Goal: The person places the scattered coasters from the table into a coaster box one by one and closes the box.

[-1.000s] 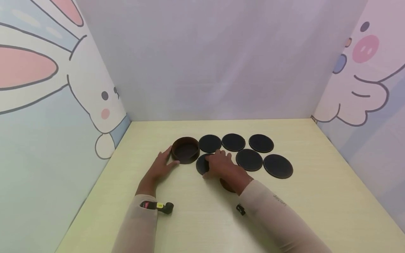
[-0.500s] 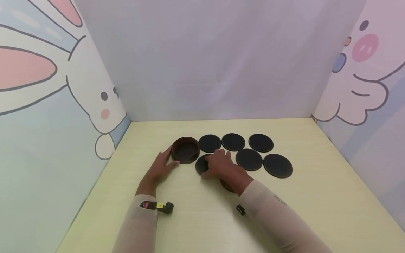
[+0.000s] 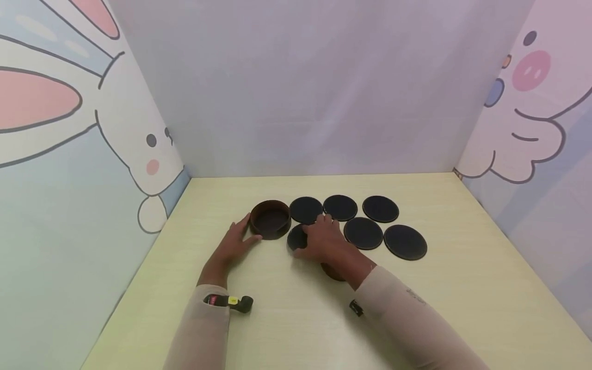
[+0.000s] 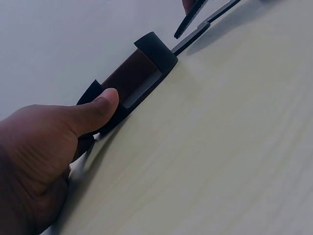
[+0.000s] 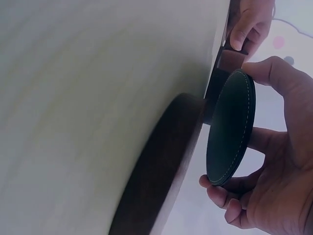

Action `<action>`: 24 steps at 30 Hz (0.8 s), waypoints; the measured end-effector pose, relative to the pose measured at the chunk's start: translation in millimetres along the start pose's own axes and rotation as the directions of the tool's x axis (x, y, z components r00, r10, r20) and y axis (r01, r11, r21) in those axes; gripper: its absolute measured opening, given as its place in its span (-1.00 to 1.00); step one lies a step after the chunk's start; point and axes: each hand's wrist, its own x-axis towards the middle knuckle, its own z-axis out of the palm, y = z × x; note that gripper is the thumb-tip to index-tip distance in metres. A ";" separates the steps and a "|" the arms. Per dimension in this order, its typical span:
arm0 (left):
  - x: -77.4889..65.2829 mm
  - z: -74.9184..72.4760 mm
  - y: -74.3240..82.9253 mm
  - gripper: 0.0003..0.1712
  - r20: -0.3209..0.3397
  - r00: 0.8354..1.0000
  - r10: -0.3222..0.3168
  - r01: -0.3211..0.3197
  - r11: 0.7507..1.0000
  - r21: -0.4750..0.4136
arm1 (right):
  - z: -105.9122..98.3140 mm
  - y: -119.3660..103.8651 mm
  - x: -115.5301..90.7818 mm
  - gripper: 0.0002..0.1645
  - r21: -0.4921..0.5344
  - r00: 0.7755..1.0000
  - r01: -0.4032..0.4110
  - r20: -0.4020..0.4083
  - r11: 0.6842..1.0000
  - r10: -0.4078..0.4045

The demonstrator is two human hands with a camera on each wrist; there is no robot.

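Right wrist camera: the right hand [image 5: 286, 171] holds a dark disc [image 5: 231, 129] tilted off the tabletop [image 3: 277, 324], thumb and fingers at opposite edges, likely leaving its face uncovered; the left hand [image 3: 233, 245] cups the nearby round holder [image 3: 270, 221], seemingly to steady it.

A pale wood-grain tabletop [image 3: 472, 267] meets a plain lilac-grey wall [image 3: 300, 97] behind it, lit by a soft sheen. Left of the tabletop, a pale-blue wall [image 3: 55, 231] bears a cartoon rabbit [image 3: 127, 118]; right of it, another wall [image 3: 571, 221] shows a white cartoon animal [image 3: 534, 113].
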 end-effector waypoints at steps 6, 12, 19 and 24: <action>-0.1 -1.0 -1.4 0.11 0.005 1.000 -0.011 0.011 1.000 0.001 | -2.3 1.1 -2.3 0.01 0.036 0.999 0.011 -0.052 0.999 -0.009; 0.1 -0.3 -2.0 0.12 0.005 1.000 -0.014 0.014 1.000 0.012 | -2.7 0.3 -2.1 0.04 0.102 0.999 0.001 -0.049 0.995 0.004; 0.2 0.4 -2.4 0.12 0.000 1.000 0.004 -0.004 1.000 -0.001 | -2.2 1.1 -0.7 0.05 0.120 0.995 -0.011 -0.093 0.993 0.022; 0.8 0.3 -2.6 0.11 -0.004 1.000 0.021 -0.021 1.000 0.005 | -2.3 2.1 0.9 0.06 0.140 0.985 -0.040 -0.160 0.989 0.063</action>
